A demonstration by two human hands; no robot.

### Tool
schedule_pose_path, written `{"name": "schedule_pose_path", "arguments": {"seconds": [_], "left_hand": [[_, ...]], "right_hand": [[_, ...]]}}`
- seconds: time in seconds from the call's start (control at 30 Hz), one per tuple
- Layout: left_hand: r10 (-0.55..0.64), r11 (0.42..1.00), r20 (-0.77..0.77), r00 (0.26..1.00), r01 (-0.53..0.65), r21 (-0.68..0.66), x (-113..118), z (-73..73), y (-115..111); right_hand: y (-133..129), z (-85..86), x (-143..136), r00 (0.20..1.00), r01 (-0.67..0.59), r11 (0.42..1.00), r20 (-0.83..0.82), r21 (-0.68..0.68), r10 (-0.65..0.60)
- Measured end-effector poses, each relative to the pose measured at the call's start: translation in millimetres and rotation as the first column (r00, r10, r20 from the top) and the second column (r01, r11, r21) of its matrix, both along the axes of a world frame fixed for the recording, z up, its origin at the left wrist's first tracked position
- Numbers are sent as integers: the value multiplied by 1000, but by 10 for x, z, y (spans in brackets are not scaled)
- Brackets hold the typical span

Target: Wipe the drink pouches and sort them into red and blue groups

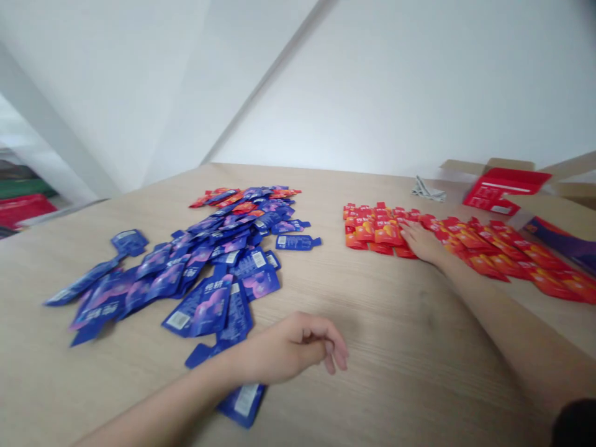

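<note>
The table (pixel 386 347) is pale wood, and it runs back to a white wall (pixel 395 87). On its left half lies a loose heap of blue packets (pixel 195 273), many of them overlapping, with a few red ones mixed in at the far end. On the right half, red packets (pixel 465 245) lie in neat rows that stretch away toward the right edge. Past those rows an open red box (pixel 505 189) sits in front of a brown carton (pixel 488 165), and a small grey crumpled thing (pixel 428 190) lies just left of the box; it is too blurred to say what it is.

The right hand (pixel 421 241) is stretched far out, flat and palm down, with its fingers spread on the near end of the red rows. The left hand (pixel 291 352) hovers low at the near edge of the blue heap, its fingers loosely curled under and holding nothing that I can see. One blue packet (pixel 243 402) lies partly under that wrist.
</note>
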State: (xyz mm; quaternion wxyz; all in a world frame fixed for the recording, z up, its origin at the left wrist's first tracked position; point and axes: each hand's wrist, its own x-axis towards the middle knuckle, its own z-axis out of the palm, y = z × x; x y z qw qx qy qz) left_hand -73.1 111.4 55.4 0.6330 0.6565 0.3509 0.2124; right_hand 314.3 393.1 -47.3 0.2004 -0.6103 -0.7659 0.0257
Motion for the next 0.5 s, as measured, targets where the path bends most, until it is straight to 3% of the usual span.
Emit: {"name": "schedule_pose_path", "arguments": {"seconds": [0.1, 0.17, 0.23, 0.27, 0.3, 0.4, 0.5], "left_hand": [[39, 974, -129, 991, -9, 224, -283, 147, -24], [235, 879, -271, 934, -85, 468, -604, 179, 85], [545, 696, -341, 766, -187, 693, -1026, 186, 329], [702, 600, -361, 614, -236, 765, -1261, 191, 499], [784, 537, -349, 513, -281, 795, -1502, 201, 695], [885, 442, -345, 312, -334, 833, -2177, 264, 1347], [916, 400, -361, 175, -336, 853, -2690, 322, 1930]], "right_hand": [[-11, 87, -15, 998, -11, 1000, 55, -3, 11], [-14, 200, -50, 997, 16, 999, 74, 36, -18], [-44, 336, -131, 995, 53, 996, 76, 70, -58], [-75, 406, -192, 995, 63, 995, 76, 76, -69], [-119, 473, -264, 995, 68, 994, 73, 81, -74], [-330, 601, -510, 999, 7, 994, 41, 109, -11], [-651, 555, -710, 995, -97, 980, 8, 171, 97]]}}
